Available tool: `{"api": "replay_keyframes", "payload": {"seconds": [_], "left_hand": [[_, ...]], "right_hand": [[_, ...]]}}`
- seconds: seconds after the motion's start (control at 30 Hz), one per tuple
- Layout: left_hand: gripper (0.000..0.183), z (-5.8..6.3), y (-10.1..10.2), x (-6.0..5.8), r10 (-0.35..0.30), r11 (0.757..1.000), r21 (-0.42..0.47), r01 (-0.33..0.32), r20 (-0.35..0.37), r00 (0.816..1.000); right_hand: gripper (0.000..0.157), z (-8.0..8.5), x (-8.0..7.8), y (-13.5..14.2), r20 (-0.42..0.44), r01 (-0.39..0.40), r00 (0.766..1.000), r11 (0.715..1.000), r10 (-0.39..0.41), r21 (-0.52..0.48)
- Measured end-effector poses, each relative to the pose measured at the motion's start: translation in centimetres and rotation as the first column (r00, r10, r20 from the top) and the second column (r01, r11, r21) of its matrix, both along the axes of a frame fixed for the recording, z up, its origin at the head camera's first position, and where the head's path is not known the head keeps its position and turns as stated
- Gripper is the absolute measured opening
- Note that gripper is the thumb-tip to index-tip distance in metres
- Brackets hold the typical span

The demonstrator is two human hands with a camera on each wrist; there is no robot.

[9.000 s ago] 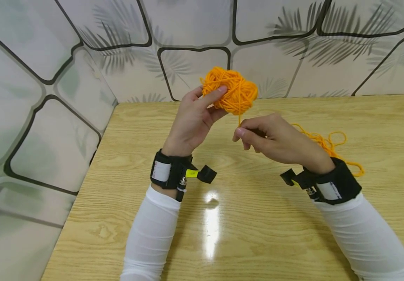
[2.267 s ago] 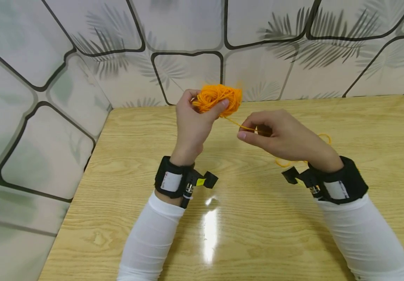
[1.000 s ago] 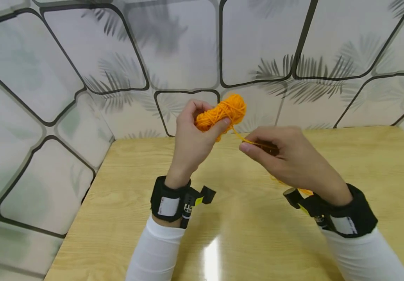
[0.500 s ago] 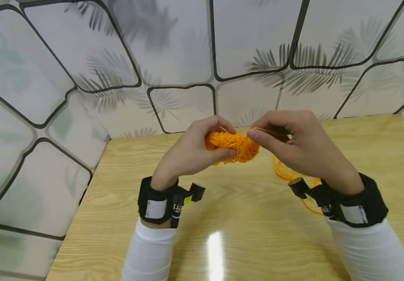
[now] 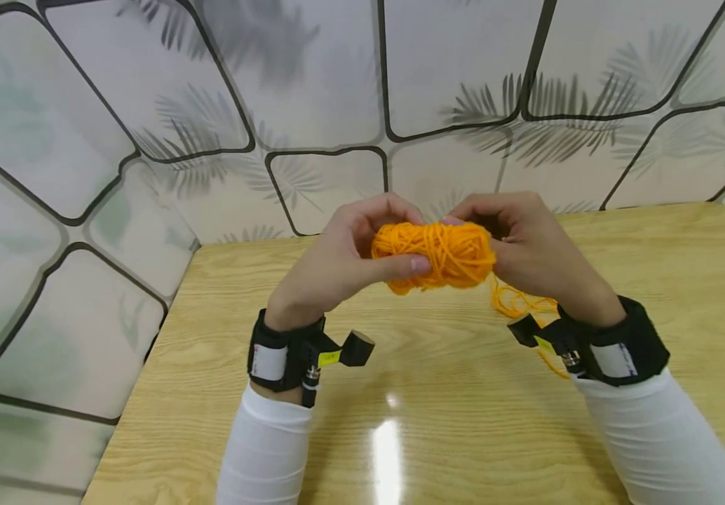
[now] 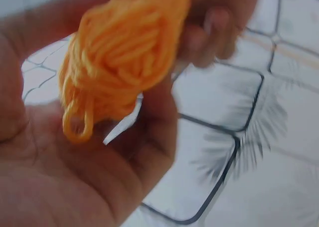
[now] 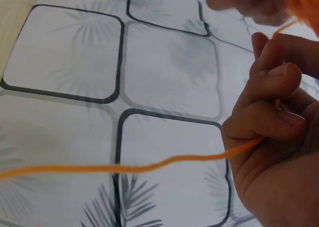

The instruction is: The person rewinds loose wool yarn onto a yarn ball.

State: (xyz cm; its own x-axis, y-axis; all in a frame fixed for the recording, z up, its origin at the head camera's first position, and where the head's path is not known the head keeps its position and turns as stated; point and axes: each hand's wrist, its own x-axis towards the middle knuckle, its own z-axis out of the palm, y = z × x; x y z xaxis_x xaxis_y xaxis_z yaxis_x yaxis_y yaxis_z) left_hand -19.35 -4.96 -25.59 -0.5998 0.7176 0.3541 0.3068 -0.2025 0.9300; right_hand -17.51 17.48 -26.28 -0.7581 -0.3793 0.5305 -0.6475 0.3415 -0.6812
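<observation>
An orange ball of yarn, oblong and loosely wound, is held up above the far part of the table. My left hand grips its left end, thumb across the near side and fingers behind. In the left wrist view a small loop of yarn sticks out of the ball over the palm. My right hand is at the ball's right end, its fingertips partly hidden behind it. The right wrist view shows the loose strand of yarn running through that hand's curled fingers and up to the ball.
A loose heap of orange yarn lies on the wooden table, partly behind the right wrist. A patterned wall rises along the table's back edge. Each wrist wears a black strap with a small camera.
The ball has turned from upright-tilted to level and come lower, toward the right hand. The right hand has moved from pulling the strand beside the ball to behind its right end.
</observation>
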Motion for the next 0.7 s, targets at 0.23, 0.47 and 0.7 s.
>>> {"api": "replay_keyframes", "payload": {"seconds": [0.23,0.47,0.7], "left_hand": [[0.026,0.0,-0.1,-0.4,0.174,0.959,0.187,-0.211,0.197,0.965],[0.046,-0.3,0.4,-0.8,0.42,0.886,0.156,-0.436,0.131,0.898],[0.037,-0.8,1.0,-1.1,0.571,0.819,0.105,-0.564,-0.048,0.82]], "right_hand": [[0.01,-0.8,-0.4,-0.6,-0.006,0.025,1.0,0.999,-0.025,0.042],[0.011,-0.6,0.0,-1.1,-0.013,0.087,0.996,0.995,-0.087,0.053],[0.014,-0.4,0.7,-1.6,-0.042,0.098,0.994,0.995,-0.097,0.036]]}}
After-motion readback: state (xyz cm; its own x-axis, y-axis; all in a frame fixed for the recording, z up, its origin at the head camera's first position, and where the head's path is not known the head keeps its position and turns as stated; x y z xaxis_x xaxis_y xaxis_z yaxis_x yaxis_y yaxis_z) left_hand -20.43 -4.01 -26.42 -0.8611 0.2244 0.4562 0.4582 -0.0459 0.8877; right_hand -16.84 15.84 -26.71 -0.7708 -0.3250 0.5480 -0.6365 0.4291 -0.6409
